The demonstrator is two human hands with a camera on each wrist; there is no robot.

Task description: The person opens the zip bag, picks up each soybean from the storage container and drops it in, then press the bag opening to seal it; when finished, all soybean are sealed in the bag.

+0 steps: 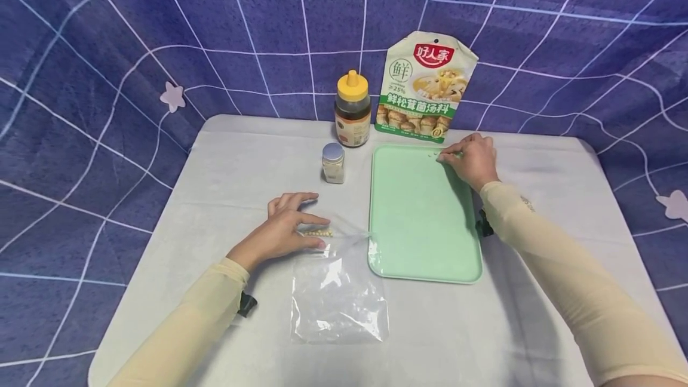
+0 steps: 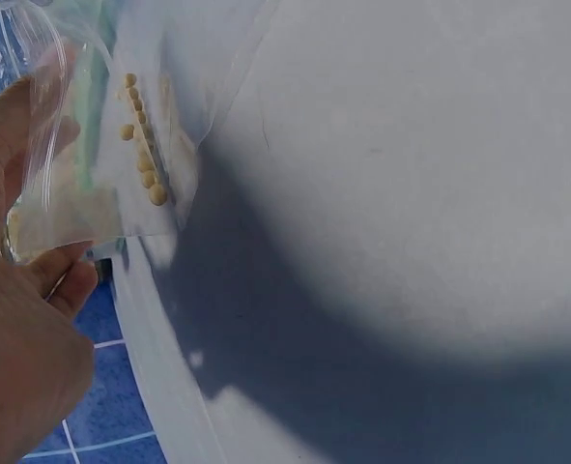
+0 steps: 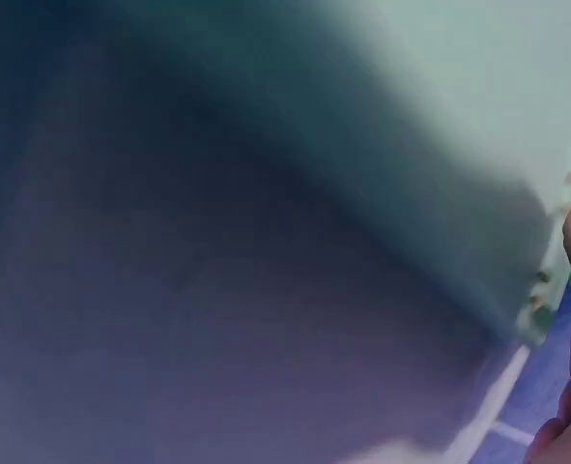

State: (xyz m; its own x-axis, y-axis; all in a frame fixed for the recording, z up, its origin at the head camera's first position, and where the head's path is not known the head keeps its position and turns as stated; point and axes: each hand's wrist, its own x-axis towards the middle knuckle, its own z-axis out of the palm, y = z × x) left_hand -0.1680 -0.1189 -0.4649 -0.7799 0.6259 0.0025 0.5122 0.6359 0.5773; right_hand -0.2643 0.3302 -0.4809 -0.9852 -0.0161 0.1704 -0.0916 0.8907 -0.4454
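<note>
A clear plastic zip bag (image 1: 340, 300) lies on the table, with several small yellow soybeans (image 1: 321, 233) in a row inside its far end. My left hand (image 1: 287, 226) is around that end, its thumb and forefinger spread apart on either side of the beans. In the left wrist view, the beans (image 2: 148, 159) show through the film beside the fingers. Over the far right corner of the green tray (image 1: 424, 220), my right hand (image 1: 473, 160) brings thumb and forefinger together in a pinch. A few small beans (image 3: 539, 280) lie along the tray's edge near those fingertips.
Behind the tray a soup seasoning packet (image 1: 421, 100) leans upright against the blue cloth backdrop. A dark bottle with a yellow cap (image 1: 352, 109) stands left of it, with a small lidded jar (image 1: 333, 163) nearer. The bag's right side overlaps the tray's left rim.
</note>
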